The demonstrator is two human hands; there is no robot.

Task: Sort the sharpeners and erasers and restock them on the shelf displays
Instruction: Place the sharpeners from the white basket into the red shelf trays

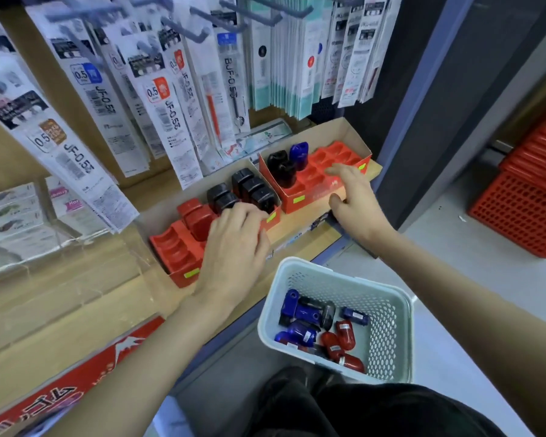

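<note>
Packs of pen refills (167, 121) hang on hooks above the wooden shelf (76, 310), their lower ends dangling just behind the displays. A clear acrylic case (60, 241) stands at the left of the shelf, and a stack of red crates (524, 216) sits on the floor, well apart to the right.

Two red display trays stand side by side on the shelf. The left tray (177, 257) carries red sharpeners (193, 212) and a row of black sharpeners (249, 184); its front slots are bare. The right tray (338, 152) holds two black sharpeners (281, 165) and a blue sharpener (298, 154) at its left end.

The left hand (234, 244) lies over the front right part of the left tray, back upward, fingers curled down beside the nearest black sharpener; whether it grips anything I cannot tell, since the fingertips are hidden. The right hand (350, 190) is open, with fingers spread over the right tray's front rim and the thumb against its front wall.

A white perforated basket (388, 298) sits below the shelf edge, between the forearms and near both hands. Loose blue, black and red sharpeners (338, 339) lie jumbled in it.
</note>
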